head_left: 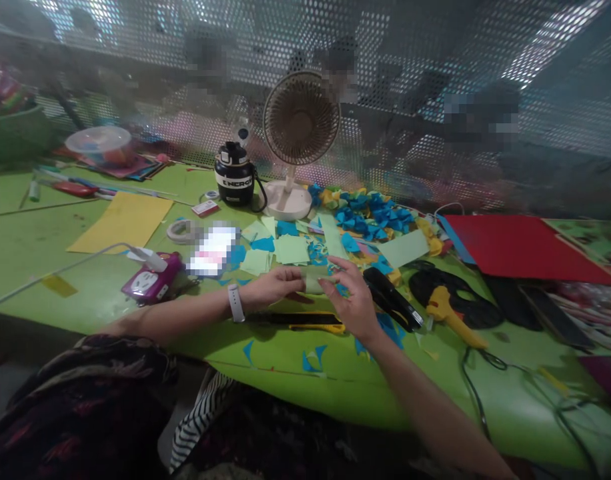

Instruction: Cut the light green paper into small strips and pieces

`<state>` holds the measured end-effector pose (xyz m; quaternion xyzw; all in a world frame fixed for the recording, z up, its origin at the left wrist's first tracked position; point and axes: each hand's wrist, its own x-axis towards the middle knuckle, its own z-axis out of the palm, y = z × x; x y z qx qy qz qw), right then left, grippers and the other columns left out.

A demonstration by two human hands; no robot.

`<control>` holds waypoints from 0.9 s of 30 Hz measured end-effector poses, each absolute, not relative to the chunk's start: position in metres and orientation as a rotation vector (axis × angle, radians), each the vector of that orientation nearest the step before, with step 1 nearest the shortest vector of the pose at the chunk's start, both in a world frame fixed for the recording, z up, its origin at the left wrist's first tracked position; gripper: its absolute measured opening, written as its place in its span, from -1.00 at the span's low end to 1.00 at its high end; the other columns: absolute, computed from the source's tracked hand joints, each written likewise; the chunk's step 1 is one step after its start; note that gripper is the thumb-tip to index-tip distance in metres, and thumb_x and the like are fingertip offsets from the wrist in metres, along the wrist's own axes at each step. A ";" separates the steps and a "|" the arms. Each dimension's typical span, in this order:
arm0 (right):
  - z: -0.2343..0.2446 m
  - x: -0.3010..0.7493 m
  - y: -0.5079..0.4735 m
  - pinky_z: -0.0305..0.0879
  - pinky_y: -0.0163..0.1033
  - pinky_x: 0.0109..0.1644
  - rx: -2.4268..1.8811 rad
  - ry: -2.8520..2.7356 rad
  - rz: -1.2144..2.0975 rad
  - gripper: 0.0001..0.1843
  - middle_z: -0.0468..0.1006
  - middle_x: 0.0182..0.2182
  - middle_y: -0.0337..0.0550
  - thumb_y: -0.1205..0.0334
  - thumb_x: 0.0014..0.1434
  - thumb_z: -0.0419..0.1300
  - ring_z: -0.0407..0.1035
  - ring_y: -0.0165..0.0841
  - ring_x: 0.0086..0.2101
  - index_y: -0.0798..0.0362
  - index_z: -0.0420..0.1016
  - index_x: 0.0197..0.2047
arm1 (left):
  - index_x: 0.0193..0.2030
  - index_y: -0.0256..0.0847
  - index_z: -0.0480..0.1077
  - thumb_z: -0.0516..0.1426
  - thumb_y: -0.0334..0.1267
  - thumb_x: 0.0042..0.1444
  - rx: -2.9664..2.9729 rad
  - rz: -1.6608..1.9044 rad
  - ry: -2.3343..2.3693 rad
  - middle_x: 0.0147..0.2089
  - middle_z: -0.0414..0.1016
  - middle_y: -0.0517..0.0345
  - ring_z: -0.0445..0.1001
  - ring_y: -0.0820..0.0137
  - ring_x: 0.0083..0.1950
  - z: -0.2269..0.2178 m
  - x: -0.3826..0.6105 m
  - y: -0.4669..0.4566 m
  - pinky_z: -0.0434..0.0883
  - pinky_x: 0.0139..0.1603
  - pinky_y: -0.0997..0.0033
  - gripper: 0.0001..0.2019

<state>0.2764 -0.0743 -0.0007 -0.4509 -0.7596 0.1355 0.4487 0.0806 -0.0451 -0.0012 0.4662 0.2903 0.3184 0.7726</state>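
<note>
Between my two hands is a small piece of pale green paper point(313, 281). My left hand point(279, 285), with a white watch band on its wrist, pinches the paper's left side. At the right side, my right hand point(354, 298) grips it between thumb and fingers. Just below lies a yellow and black utility knife point(318, 325) on the green table. A black stapler point(393, 300) rests right of my right hand. Beyond my hands are pale green paper squares point(291, 249) and blue paper scraps. A few blue cuttings point(313, 359) lie near the table's front edge.
A white fan point(287, 200) and a black jug point(235, 177) stand at the back beside a heap of blue and yellow paper pieces point(370, 213). A lit phone point(213, 251) and purple power strip point(150, 280) lie left. A yellow glue gun point(453, 317) and red sheet point(525, 245) lie right.
</note>
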 end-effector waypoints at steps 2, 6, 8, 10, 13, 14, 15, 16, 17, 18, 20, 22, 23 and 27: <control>-0.001 0.275 -0.074 0.35 0.03 0.15 -1.140 -1.815 0.377 -0.76 0.53 0.03 0.00 0.04 0.26 0.21 0.43 -0.17 0.04 -0.02 0.42 -0.39 | -0.27 -0.28 0.53 0.30 -0.23 -0.01 0.999 0.634 0.598 -0.14 0.59 0.00 0.51 0.29 -0.08 0.002 0.080 -0.049 0.49 0.00 0.18 -0.81; 0.000 0.272 -0.074 0.38 -0.02 0.08 -1.125 -1.747 0.441 -0.73 0.58 -0.11 -0.04 0.00 0.22 0.25 0.47 -0.19 -0.05 -0.03 0.38 -0.39 | -0.26 -0.28 0.54 0.32 -0.22 -0.04 1.020 0.643 0.593 -0.14 0.58 0.01 0.50 0.32 -0.12 0.004 0.080 -0.052 0.50 -0.01 0.17 -0.78; -0.001 0.271 -0.075 0.40 -0.05 0.04 -1.135 -1.714 0.490 -0.74 0.59 -0.17 -0.06 0.00 0.21 0.25 0.48 -0.21 -0.10 -0.02 0.39 -0.38 | -0.25 -0.30 0.55 0.36 -0.22 -0.06 1.104 0.636 0.622 -0.19 0.58 0.05 0.49 0.38 -0.18 0.004 0.080 -0.053 0.49 -0.01 0.23 -0.75; -0.003 0.270 -0.075 0.41 -0.07 0.01 -1.139 -1.684 0.532 -0.75 0.59 -0.20 -0.08 0.02 0.21 0.25 0.49 -0.23 -0.13 -0.02 0.40 -0.37 | -0.24 -0.30 0.55 0.37 -0.20 -0.04 1.172 0.611 0.638 -0.25 0.57 0.09 0.49 0.43 -0.23 0.002 0.082 -0.053 0.49 -0.03 0.27 -0.74; -0.004 0.270 -0.075 0.42 -0.08 -0.01 -1.115 -1.693 0.551 -0.78 0.59 -0.22 -0.09 0.06 0.20 0.27 0.50 -0.24 -0.16 -0.01 0.41 -0.37 | -0.24 -0.29 0.54 0.35 -0.18 0.02 1.174 0.606 0.624 -0.27 0.56 0.12 0.49 0.45 -0.24 -0.001 0.083 -0.053 0.50 -0.05 0.27 -0.76; -0.004 0.270 -0.075 0.41 -0.08 0.00 -1.104 -1.709 0.542 -0.78 0.59 -0.22 -0.09 0.07 0.19 0.28 0.50 -0.24 -0.15 -0.01 0.41 -0.37 | -0.22 -0.28 0.54 0.35 -0.18 0.03 1.159 0.606 0.614 -0.26 0.56 0.13 0.49 0.45 -0.23 -0.003 0.083 -0.053 0.51 -0.05 0.26 -0.76; -0.004 0.270 -0.075 0.41 -0.08 0.00 -1.094 -1.725 0.529 -0.79 0.59 -0.21 -0.09 0.07 0.19 0.28 0.50 -0.24 -0.15 -0.01 0.42 -0.37 | -0.21 -0.28 0.53 0.35 -0.20 0.03 1.144 0.606 0.605 -0.26 0.56 0.14 0.49 0.45 -0.23 -0.004 0.083 -0.053 0.52 -0.06 0.26 -0.77; -0.004 0.270 -0.075 0.40 -0.07 0.01 -1.085 -1.740 0.517 -0.80 0.59 -0.20 -0.09 0.08 0.19 0.28 0.49 -0.23 -0.14 -0.01 0.43 -0.36 | -0.21 -0.28 0.53 0.35 -0.21 0.03 1.132 0.605 0.596 -0.26 0.55 0.14 0.49 0.46 -0.23 -0.004 0.083 -0.052 0.53 -0.07 0.26 -0.77; -0.003 0.269 -0.075 0.40 -0.07 0.02 -1.077 -1.753 0.508 -0.81 0.59 -0.20 -0.09 0.09 0.19 0.28 0.49 -0.23 -0.14 -0.01 0.43 -0.36 | -0.22 -0.28 0.53 0.35 -0.22 0.03 1.122 0.602 0.587 -0.26 0.54 0.15 0.48 0.46 -0.23 -0.004 0.082 -0.052 0.54 -0.09 0.27 -0.78; -0.003 0.269 -0.076 0.39 -0.06 0.02 -1.072 -1.761 0.504 -0.82 0.59 -0.20 -0.09 0.10 0.19 0.28 0.49 -0.23 -0.14 -0.02 0.44 -0.36 | -0.23 -0.29 0.53 0.35 -0.23 0.03 1.115 0.599 0.579 -0.27 0.54 0.15 0.48 0.46 -0.23 -0.004 0.082 -0.052 0.54 -0.10 0.28 -0.79; -0.002 0.269 -0.077 0.40 -0.06 0.02 -1.065 -1.765 0.508 -0.83 0.59 -0.21 -0.10 0.12 0.18 0.29 0.49 -0.24 -0.15 -0.02 0.43 -0.37 | -0.25 -0.29 0.53 0.34 -0.24 0.04 1.114 0.587 0.574 -0.28 0.53 0.15 0.48 0.46 -0.23 -0.002 0.081 -0.052 0.55 -0.13 0.30 -0.81; -0.001 0.268 -0.077 0.40 -0.06 0.01 -1.065 -1.754 0.519 -0.83 0.59 -0.22 -0.11 0.13 0.17 0.30 0.50 -0.24 -0.16 -0.02 0.43 -0.38 | -0.26 -0.29 0.54 0.32 -0.25 0.07 1.123 0.570 0.581 -0.28 0.53 0.15 0.48 0.46 -0.23 0.000 0.081 -0.053 0.55 -0.13 0.31 -0.84; -0.001 0.267 -0.077 0.40 -0.06 0.02 -1.068 -1.746 0.527 -0.83 0.60 -0.22 -0.11 0.14 0.16 0.31 0.50 -0.25 -0.16 -0.02 0.42 -0.38 | -0.26 -0.29 0.54 0.31 -0.24 0.08 1.128 0.563 0.583 -0.29 0.53 0.15 0.48 0.46 -0.24 0.001 0.081 -0.053 0.55 -0.14 0.32 -0.84; -0.002 0.267 -0.077 0.40 -0.05 0.02 -1.080 -1.699 0.602 -0.83 0.60 -0.22 -0.11 0.12 0.16 0.30 0.50 -0.24 -0.15 -0.01 0.44 -0.36 | -0.23 -0.28 0.56 0.31 -0.18 0.11 1.143 0.566 0.549 -0.35 0.51 0.18 0.46 0.48 -0.28 0.001 0.081 -0.053 0.55 -0.15 0.33 -0.81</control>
